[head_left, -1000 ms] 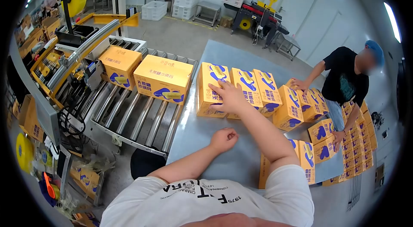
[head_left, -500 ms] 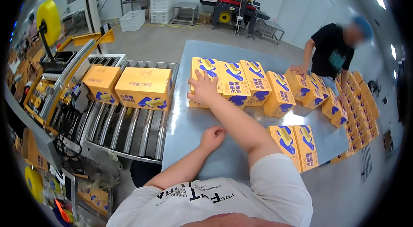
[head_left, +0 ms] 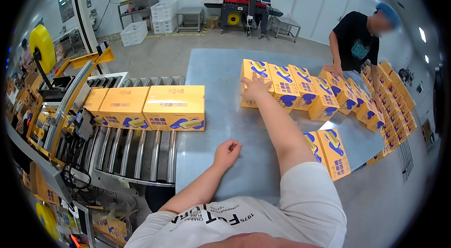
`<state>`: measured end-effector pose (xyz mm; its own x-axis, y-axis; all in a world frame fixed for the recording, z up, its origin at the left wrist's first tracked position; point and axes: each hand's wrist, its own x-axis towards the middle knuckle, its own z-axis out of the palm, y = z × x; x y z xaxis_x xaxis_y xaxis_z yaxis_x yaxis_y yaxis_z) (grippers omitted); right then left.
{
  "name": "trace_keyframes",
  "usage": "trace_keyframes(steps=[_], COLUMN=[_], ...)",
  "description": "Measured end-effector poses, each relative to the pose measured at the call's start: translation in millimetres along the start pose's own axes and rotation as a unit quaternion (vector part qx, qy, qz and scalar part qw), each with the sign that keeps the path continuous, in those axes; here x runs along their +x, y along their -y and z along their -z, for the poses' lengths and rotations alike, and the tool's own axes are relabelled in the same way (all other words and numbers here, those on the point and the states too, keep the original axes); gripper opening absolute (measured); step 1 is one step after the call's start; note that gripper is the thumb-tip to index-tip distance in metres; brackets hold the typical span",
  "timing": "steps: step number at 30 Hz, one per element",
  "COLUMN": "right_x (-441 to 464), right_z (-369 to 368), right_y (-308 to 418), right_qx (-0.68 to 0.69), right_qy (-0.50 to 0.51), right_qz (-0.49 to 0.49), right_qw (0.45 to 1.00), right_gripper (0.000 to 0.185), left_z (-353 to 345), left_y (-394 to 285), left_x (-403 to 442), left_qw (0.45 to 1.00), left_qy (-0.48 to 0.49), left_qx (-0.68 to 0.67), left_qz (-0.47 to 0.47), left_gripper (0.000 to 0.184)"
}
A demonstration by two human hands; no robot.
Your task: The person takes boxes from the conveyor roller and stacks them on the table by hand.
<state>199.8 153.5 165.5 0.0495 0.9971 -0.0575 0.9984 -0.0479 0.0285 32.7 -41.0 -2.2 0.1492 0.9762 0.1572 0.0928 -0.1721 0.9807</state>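
Observation:
My right hand (head_left: pixel 256 88), fingers spread, presses on the yellow carton (head_left: pixel 254 70) at the left end of a row on the metal table (head_left: pixel 253 142). The cartons carry blue printing and stand upright, side by side. My left hand (head_left: pixel 227 153) rests on the tabletop with fingers curled in and nothing visible in them. Two more upright cartons (head_left: pixel 334 154) stand near my right elbow. On the roller conveyor (head_left: pixel 141 154) to my left, cartons lie in a line; the nearest carton (head_left: pixel 174 107) sticks out over the table edge.
A yellow-framed machine with a tape roll (head_left: pixel 42 49) stands at the conveyor's far left. Across the table, a person (head_left: pixel 359 43) in a blue cap touches the row's right part. Stacked cartons (head_left: pixel 392 112) stand beyond. White crates (head_left: pixel 164 17) sit by the back wall.
The carton row has shifted right along the table with my right hand on its end. The conveyor cartons have advanced toward the table, and another shows behind them. My left hand stays curled.

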Motion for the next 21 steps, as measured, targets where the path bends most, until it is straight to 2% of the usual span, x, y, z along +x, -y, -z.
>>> trace_keyframes(steps=[13, 21], right_x=[-26.9, -24.7], right_z=[-5.9, -9.1], right_y=[-48.3, -50.5], right_qx=[0.006, 0.018], right_qy=[0.003, -0.044], right_qz=[0.039, 0.063], right_qw=[0.999, 0.997], right_gripper=[0.076, 0.077], left_z=[1.5, -2.9], left_y=[-15.8, -1.6], left_x=[-1.8, 3.9], left_qw=[0.999, 1.000], left_qy=[0.006, 0.000], left_qx=[-0.014, 0.005], left_qz=[0.031, 0.028], left_gripper=[0.017, 0.020])
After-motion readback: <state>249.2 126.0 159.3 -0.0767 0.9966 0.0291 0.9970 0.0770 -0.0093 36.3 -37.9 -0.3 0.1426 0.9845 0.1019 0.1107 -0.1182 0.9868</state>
